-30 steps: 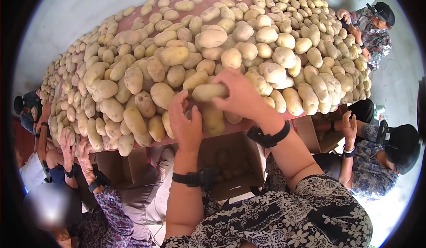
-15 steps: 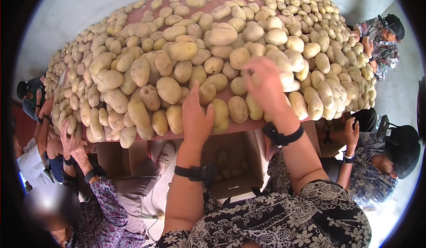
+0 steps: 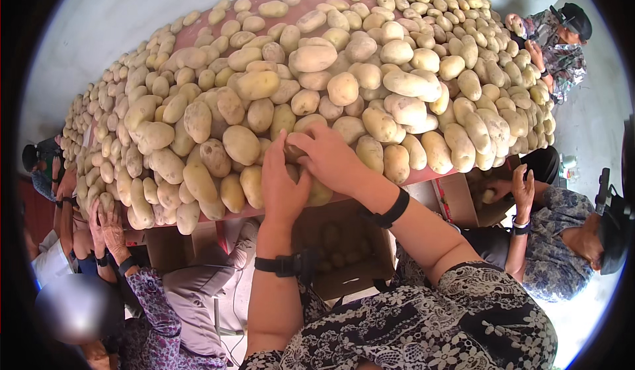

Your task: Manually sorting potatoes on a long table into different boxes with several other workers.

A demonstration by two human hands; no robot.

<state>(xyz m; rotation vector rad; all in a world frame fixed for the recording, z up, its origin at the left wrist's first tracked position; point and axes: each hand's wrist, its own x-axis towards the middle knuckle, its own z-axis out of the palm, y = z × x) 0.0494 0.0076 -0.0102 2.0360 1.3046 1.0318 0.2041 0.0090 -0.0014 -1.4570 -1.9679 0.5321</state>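
Observation:
Both of my hands meet over the front edge of a broad heap of pale yellow potatoes [image 3: 241, 145]. My left hand [image 3: 283, 188] has its fingers stretched out and its thumb apart, lying against the front potatoes. Crossing toward it, my right hand [image 3: 331, 161] has its fingers bent over a potato [image 3: 294, 153], which is mostly hidden between the two hands. Another potato [image 3: 319, 193] peeks out beneath my right hand, at the table edge. Dark bands circle both of my wrists.
The potatoes lie on a red table [image 3: 198, 32]. Under its front edge stands a cardboard box [image 3: 350, 271] with several potatoes inside, and another box [image 3: 456, 201] is to the right. People sit close on the left [image 3: 152, 310] and right [image 3: 555, 237], others farther along.
My right hand has swept left and nearer, from over the potatoes at the right to beside my left hand. My left hand has barely moved. The view has shifted slightly.

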